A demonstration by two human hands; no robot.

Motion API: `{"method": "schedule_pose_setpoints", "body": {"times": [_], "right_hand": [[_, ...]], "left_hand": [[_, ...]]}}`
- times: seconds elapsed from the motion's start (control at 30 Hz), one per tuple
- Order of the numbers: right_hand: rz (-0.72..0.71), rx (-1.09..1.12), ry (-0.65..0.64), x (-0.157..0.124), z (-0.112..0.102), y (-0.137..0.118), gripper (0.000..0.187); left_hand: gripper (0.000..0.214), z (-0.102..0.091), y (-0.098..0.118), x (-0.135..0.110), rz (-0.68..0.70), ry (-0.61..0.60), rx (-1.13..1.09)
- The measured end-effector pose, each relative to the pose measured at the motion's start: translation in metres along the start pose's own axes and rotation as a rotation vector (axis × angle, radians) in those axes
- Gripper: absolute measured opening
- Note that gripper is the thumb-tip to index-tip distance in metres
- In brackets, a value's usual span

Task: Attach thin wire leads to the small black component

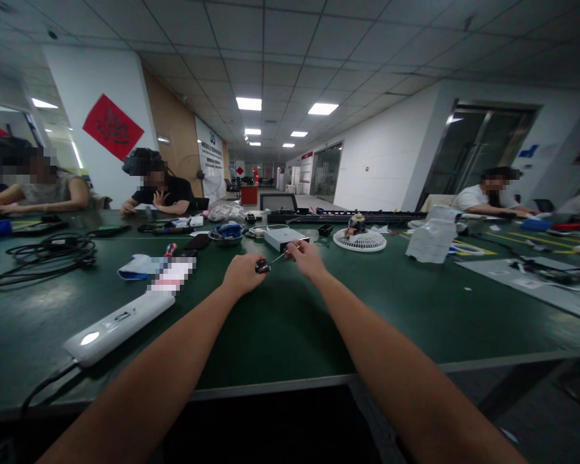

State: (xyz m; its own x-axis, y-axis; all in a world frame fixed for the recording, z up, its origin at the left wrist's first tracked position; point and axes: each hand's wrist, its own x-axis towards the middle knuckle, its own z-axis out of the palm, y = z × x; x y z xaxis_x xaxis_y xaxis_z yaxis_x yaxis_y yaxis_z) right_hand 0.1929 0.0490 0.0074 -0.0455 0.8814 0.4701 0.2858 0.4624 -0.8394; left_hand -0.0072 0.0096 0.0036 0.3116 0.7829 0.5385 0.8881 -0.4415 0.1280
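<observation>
My left hand (244, 274) is closed around the dark handle of what looks like a screwdriver (262, 265). Its thin metal shaft points up and right toward my right hand (308, 259). The right fingers are pinched together near the shaft's tip; whatever small thing they hold is too small to make out. Just behind both hands lies a flat white-and-grey box (276, 238), partly covered by my right fingers. To its right, a round white fan grille (360, 241) lies flat with a motor-like part on top.
Left on the green table (290, 335) are a white power strip (120, 328), a red-handled tool (171, 249), coiled black cable (48, 254) and a bowl of blue items (226, 235). A white plastic piece (432, 235) stands right. Several people sit across the table.
</observation>
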Motion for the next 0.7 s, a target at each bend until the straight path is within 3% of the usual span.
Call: {"method": "schedule_pose_setpoints", "body": {"times": [0.7], "right_hand": [[0.093, 0.06, -0.063, -0.0047, 0.0008, -0.0074, 0.022]], "left_hand": [[0.031, -0.0047, 0.0035, -0.0009, 0.01, 0.012, -0.008]]}}
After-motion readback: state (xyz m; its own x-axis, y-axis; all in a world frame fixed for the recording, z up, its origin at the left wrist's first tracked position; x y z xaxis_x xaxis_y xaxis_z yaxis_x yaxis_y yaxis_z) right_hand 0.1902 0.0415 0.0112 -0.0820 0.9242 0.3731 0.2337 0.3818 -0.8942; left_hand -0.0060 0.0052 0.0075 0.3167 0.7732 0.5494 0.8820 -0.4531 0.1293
